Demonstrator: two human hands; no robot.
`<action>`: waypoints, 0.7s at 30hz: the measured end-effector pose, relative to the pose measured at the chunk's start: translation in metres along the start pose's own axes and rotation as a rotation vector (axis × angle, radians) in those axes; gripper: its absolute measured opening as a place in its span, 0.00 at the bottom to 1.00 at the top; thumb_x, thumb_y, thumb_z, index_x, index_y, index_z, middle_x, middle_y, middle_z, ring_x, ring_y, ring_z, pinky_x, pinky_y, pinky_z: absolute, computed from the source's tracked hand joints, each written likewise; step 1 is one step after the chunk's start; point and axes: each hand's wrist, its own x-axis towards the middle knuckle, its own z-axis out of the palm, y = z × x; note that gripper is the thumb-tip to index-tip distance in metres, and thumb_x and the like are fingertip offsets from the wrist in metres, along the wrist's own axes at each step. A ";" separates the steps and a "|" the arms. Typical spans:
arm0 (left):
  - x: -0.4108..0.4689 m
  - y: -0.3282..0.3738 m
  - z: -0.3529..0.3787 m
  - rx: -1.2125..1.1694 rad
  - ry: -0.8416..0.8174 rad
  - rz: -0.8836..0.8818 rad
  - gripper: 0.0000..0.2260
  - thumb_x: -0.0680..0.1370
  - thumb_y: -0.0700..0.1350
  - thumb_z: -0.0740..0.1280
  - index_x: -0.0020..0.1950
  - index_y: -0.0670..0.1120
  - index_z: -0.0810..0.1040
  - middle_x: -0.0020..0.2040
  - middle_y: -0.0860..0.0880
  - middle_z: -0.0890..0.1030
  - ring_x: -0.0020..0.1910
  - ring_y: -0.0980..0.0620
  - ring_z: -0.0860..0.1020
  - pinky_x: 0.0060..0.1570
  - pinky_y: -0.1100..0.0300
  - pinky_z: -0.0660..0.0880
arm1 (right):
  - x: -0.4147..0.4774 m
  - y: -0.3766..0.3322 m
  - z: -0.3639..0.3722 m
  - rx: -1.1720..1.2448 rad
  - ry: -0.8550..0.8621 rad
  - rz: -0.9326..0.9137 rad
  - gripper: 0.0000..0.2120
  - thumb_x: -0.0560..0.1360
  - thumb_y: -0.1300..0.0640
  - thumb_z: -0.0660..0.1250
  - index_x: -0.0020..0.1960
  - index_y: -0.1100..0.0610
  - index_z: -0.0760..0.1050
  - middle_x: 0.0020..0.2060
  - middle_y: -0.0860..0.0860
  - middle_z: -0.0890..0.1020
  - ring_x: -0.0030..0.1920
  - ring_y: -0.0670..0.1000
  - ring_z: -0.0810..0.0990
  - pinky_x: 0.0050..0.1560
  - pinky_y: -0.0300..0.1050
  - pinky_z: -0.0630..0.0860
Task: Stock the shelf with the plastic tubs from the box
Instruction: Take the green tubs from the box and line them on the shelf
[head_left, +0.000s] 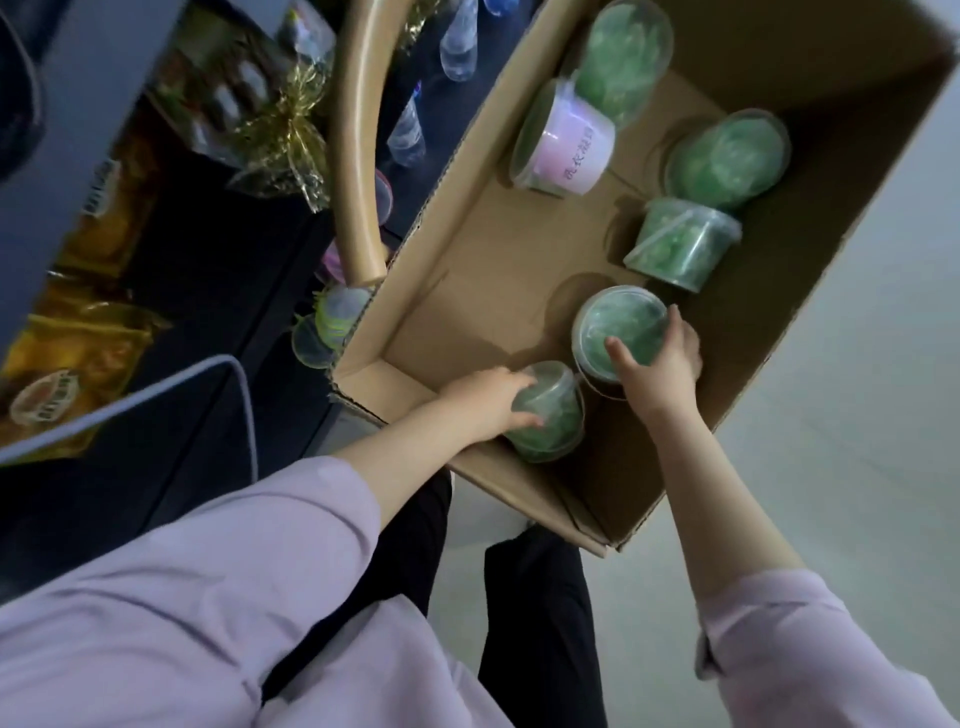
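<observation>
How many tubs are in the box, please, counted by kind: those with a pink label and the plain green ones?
Tubs with pink label: 1
Plain green tubs: 5
Total in the box: 6

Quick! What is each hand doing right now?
Left hand: holding the nearest green tub, fingers curled round it.
Right hand: holding the second green tub, fingers round its lid.

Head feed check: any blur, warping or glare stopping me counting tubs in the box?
Head view: tilted wide-angle framing skews the box; overall soft, so print on the labelled tub is smeared; shelf side dim; no glare in the box, only soft shadows; six tubs countable, left hand and right hand each gripping one.
</observation>
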 end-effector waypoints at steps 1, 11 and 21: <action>-0.002 -0.002 -0.001 -0.002 -0.011 0.018 0.28 0.77 0.60 0.63 0.75 0.53 0.64 0.70 0.46 0.70 0.65 0.44 0.71 0.59 0.50 0.72 | 0.000 0.000 -0.001 0.008 -0.003 0.019 0.42 0.74 0.46 0.69 0.78 0.57 0.51 0.75 0.57 0.57 0.74 0.59 0.56 0.74 0.50 0.54; -0.023 -0.042 -0.039 -0.191 0.155 -0.023 0.12 0.79 0.50 0.64 0.60 0.47 0.77 0.56 0.46 0.81 0.56 0.46 0.77 0.55 0.51 0.73 | 0.012 -0.007 0.004 0.026 -0.089 -0.086 0.25 0.70 0.53 0.75 0.61 0.51 0.66 0.62 0.53 0.75 0.61 0.58 0.75 0.57 0.58 0.76; -0.086 0.019 -0.104 -0.151 0.528 -0.047 0.16 0.78 0.56 0.63 0.63 0.53 0.75 0.55 0.50 0.80 0.55 0.48 0.76 0.50 0.55 0.71 | -0.018 -0.058 -0.116 0.309 -0.024 -0.331 0.24 0.65 0.40 0.75 0.58 0.42 0.73 0.54 0.46 0.82 0.55 0.49 0.81 0.55 0.56 0.79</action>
